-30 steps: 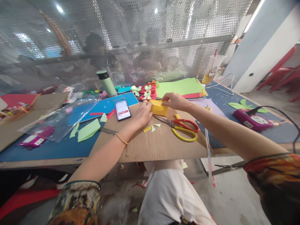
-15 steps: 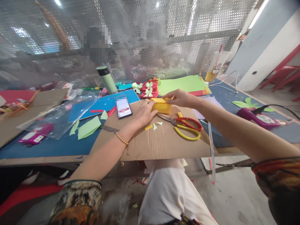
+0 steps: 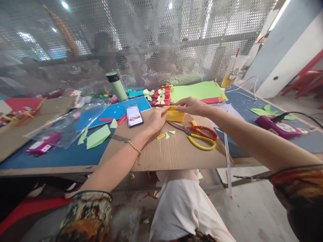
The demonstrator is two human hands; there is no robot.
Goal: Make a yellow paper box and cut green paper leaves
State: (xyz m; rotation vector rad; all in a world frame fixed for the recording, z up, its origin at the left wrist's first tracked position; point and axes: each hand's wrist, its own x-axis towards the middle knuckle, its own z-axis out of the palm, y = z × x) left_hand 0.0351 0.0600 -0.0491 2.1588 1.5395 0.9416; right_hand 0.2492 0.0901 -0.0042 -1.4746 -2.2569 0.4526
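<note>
A yellow folded paper piece (image 3: 176,116) stands on the cardboard sheet (image 3: 151,158) in front of me. At its left end, my left hand (image 3: 158,118) grips it with bent fingers. My right hand (image 3: 191,106) holds its top edge from the right, fingertips pressed together. The two hands nearly meet along that edge. Just nearer to me lie scissors (image 3: 201,137) with one red and one yellow handle, blades partly under the paper's front. Small green scraps and a yellow strip (image 3: 160,136) lie beside the blades. A dark flat blade (image 3: 119,137) is partly behind my left wrist.
A phone (image 3: 134,116) lies left of my hands, near green paper (image 3: 98,136) and a blue board (image 3: 113,114). Behind are a green flask (image 3: 117,88), red pieces with green bows (image 3: 162,95) and green sheets (image 3: 194,91). A drink cup (image 3: 232,72) stands back right; a purple device (image 3: 280,127) lies right.
My fingers have come closer together along the top of the yellow paper, and its upper face shows less. The view has shifted slightly; the scissors and scraps lie as before.
</note>
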